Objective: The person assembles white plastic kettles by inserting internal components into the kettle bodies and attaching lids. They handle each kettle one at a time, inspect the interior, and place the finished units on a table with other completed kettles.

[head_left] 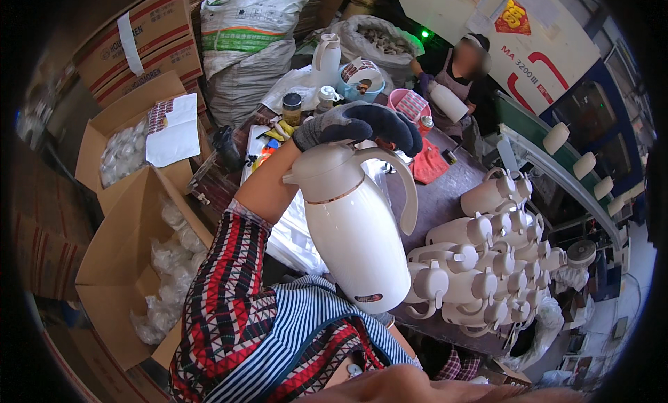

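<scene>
In front of me a white vacuum jug (358, 243) with a beige lid and handle is held tilted, its base toward my body. My left hand (351, 123), in a grey and navy work glove, lies over the lid with its fingers curled toward the handle. A bit of grey glove shows at the jug's base, where my right hand (384, 319) is; the jug hides its fingers. To the right, several similar jugs (487, 264) lie stacked on their sides on the dark table (452, 184).
Open cartons (115, 257) with plastic-wrapped pieces stand at the left. A jar (291, 107), an upright jug (325, 60), a blue basin (379, 93), a pink basket (409, 104) and a red cloth (429, 165) are across the table. Beyond, a co-worker (456, 83) holds a white bottle-shaped body beside a machine.
</scene>
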{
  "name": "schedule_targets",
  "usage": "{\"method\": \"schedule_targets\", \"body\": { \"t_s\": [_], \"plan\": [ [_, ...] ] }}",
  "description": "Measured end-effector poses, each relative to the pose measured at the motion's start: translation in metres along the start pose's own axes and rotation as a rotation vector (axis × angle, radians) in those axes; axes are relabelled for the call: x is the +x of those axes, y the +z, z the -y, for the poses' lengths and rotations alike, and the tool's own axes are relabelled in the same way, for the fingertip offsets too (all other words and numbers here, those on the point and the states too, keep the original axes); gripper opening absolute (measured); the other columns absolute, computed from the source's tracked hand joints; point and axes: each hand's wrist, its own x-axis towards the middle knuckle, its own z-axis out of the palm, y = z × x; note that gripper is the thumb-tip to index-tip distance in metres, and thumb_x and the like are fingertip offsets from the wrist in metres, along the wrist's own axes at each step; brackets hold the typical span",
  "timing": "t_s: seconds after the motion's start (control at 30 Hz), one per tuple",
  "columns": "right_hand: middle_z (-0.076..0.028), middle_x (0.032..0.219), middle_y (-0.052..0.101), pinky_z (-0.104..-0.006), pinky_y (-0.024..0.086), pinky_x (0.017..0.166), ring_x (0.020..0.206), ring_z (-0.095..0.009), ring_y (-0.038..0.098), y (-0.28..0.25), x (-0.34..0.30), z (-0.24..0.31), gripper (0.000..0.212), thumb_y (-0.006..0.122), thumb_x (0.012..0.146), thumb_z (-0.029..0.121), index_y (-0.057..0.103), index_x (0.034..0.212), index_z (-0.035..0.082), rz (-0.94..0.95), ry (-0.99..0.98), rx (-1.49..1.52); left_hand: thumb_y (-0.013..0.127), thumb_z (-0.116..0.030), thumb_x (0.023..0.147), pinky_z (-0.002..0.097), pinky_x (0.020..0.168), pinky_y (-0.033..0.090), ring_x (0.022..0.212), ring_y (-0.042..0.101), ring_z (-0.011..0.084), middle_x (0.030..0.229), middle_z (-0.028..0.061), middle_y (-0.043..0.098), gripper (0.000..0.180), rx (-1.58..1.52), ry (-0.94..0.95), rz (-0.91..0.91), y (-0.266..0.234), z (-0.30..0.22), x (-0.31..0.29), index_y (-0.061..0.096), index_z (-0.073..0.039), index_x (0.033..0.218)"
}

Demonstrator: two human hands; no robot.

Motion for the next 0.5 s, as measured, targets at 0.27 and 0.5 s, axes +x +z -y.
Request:
{"method": "schedule_targets", "body": {
  "t_s": [0.27,0.5],
  "plan": [
    [-0.012,0.127,0.064,-0.0369,0.046,0.102,0.118,-0.021,0.059,-0.002,-0.004,0.001,0.048,0.075,0.088,0.011,0.059,0.132,0.0,-0.017,0.003,0.023,0.055,-0.052,0.096,0.0472,0.106,0.04,0.117,0.057,0.0353,0.122,0.0239,0.06,0.058,-0.012,-0.077,-0.18,0.002,0.017,-0.017,0.067,0.002,0.115],
    [-0.012,0.127,0.064,-0.037,0.046,0.102,0.118,-0.021,0.059,-0.007,-0.005,0.002,0.049,0.075,0.088,0.012,0.059,0.132,0.0,-0.016,-0.003,0.042,0.054,-0.045,0.099,0.0447,0.107,0.04,0.118,0.057,0.0336,0.122,0.0222,0.062,0.051,-0.085,-0.167,-0.333,0.01,0.02,-0.038,0.067,0.002,0.113]
  ]
}}
